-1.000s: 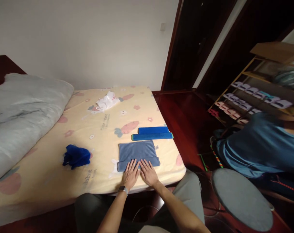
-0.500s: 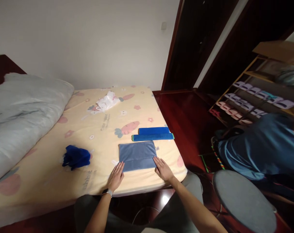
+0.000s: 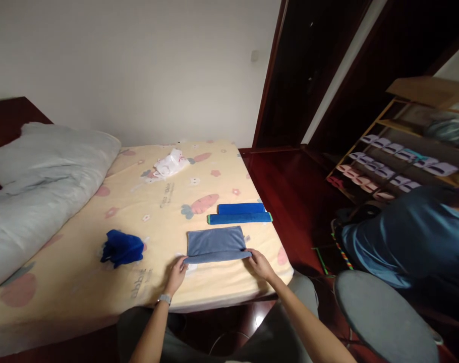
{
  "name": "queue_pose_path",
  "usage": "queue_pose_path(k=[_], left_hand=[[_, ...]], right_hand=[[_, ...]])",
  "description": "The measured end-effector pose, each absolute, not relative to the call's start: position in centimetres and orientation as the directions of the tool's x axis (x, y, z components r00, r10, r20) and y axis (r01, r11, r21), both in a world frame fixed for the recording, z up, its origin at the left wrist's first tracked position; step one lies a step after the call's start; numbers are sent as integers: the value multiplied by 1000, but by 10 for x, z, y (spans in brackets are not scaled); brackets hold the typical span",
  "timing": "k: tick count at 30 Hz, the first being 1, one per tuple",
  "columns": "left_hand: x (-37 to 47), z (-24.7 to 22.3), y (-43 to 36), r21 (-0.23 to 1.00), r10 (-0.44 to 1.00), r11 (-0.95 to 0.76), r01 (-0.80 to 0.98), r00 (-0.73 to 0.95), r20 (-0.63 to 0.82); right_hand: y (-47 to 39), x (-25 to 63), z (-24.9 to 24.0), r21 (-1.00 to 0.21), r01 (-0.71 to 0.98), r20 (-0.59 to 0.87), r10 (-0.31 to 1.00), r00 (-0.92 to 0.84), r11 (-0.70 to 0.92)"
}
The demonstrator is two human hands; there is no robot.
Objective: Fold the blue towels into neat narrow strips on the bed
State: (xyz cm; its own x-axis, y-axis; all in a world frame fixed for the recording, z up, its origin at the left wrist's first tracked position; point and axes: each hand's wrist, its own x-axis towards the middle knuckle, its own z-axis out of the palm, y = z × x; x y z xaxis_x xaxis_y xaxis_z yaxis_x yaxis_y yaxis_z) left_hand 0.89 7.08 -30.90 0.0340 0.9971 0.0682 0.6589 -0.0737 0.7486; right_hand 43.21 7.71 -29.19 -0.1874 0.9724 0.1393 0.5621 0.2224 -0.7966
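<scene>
A grey-blue towel (image 3: 216, 241) lies near the front edge of the bed, its near edge lifted and folded over. My left hand (image 3: 177, 272) pinches the left corner of that near edge. At the opposite corner, my right hand (image 3: 259, 263) grips the same edge between thumb and fingers. Just beyond the towel lie two folded blue cloths, a longer one with green ends (image 3: 239, 218) and a shorter one (image 3: 241, 207). A crumpled dark blue cloth (image 3: 122, 248) rests to the left of my left hand.
A white plastic bag (image 3: 171, 164) sits farther back on the patterned bed sheet (image 3: 154, 201). A grey quilt (image 3: 59, 176) is heaped at left. On the right are a round grey stool (image 3: 384, 315), a person in a blue shirt (image 3: 399, 237) and a rack of slippers (image 3: 388, 151).
Both hands have gone from lying flat on the towel's sides to pinching its near corners. The near edge has been raised and folded away from me. The view has tilted up slightly.
</scene>
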Motion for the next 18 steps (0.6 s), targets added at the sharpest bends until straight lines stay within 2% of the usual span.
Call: queue_pose_path(k=[3, 6, 10, 13, 15, 18], left_hand=[[7, -308, 66, 744, 1000, -28, 668, 13, 25], [8, -309, 59, 711, 1000, 7, 704, 2, -13], [12, -309, 54, 638, 999, 42, 769, -32, -27], [17, -304, 51, 581, 998, 35, 813, -62, 27], [23, -300, 46, 507, 986, -23, 862, -64, 153], [37, -292, 32, 338, 938, -163, 927, 40, 344]], right_hand=[[75, 441, -285, -838, 526, 20, 971, -237, 146], [71, 446, -287, -808, 583, -103, 955, -279, 83], [69, 443, -298, -751, 660, -145, 966, -212, 32], [65, 440, -302, -691, 722, -137, 985, -100, -23], [60, 436, -299, -656, 752, -107, 994, -8, -64], [49, 423, -287, -595, 803, 115, 987, 112, -22]])
